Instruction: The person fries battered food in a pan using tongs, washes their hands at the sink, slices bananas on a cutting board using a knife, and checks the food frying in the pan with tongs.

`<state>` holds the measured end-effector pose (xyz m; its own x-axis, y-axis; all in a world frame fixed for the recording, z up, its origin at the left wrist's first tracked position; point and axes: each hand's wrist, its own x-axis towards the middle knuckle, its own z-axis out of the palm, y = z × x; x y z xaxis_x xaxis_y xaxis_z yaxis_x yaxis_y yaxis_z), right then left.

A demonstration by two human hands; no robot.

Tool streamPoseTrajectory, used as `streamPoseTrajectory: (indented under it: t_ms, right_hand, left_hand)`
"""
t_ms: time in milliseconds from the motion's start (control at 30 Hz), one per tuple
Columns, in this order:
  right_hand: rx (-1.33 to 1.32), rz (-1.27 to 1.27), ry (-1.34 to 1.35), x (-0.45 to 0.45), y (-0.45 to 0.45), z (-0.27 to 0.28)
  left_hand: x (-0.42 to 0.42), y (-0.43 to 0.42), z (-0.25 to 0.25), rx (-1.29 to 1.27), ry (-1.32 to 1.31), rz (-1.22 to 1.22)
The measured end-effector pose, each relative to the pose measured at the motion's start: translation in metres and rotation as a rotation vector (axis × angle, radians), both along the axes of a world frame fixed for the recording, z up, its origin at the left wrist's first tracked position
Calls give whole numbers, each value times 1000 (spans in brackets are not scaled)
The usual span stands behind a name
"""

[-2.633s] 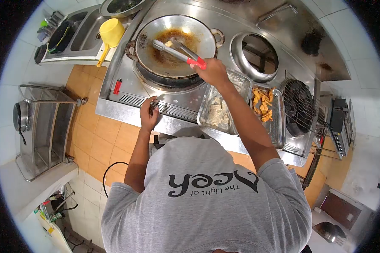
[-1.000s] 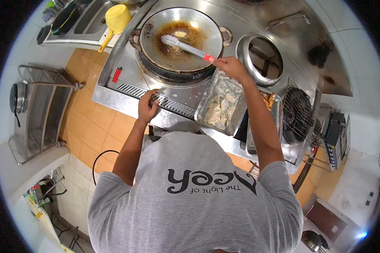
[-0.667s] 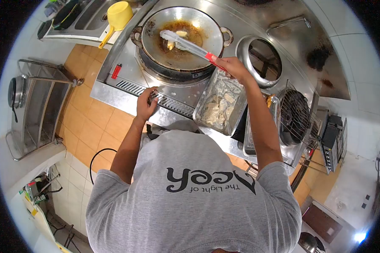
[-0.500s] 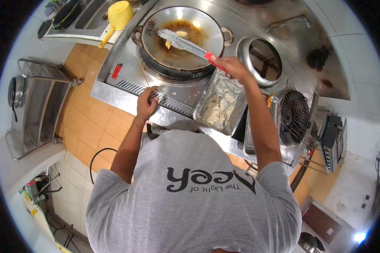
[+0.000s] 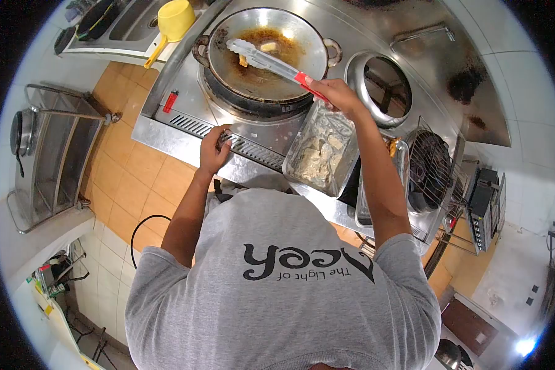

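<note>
Two hands [image 5: 214,150] [image 5: 338,97], one gripping tongs [image 5: 271,63], wok [image 5: 308,46]

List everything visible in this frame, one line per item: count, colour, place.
stove: 1, silver, centre
wok: 1, silver, browned inside, on the stove
tongs: 1, silver and red, tips over the wok
food pieces: at least 2, yellowish, in or over the wok
left tray: 1, silver, beside the wok
coated pieces: several, pale, in the left tray
right tray: 1, silver, partly behind the right arm
burner ring: 1, silver, right of the wok
wire rack: 1, dark, stove's right end
lighter: 1, red, stove's left front
dipper: 1, yellow, by the sink
sink: 1, silver, upper left
faucet: 1, silver, behind the stove
shirt: 1, grey, on the person
right hand: 1, holding the tongs
left hand: 1, at the stove's front edge
</note>
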<state>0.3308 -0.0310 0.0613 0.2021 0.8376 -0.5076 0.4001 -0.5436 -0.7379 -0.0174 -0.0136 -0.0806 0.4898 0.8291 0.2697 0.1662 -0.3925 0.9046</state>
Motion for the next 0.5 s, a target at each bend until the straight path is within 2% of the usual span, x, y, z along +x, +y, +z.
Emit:
streamPoseTrajectory:
  t_ms: [500]
  right_hand:
    - [-9,-89,-22,8,4,14]
  left_hand:
    - [-1,0,-3,-31,4,13]
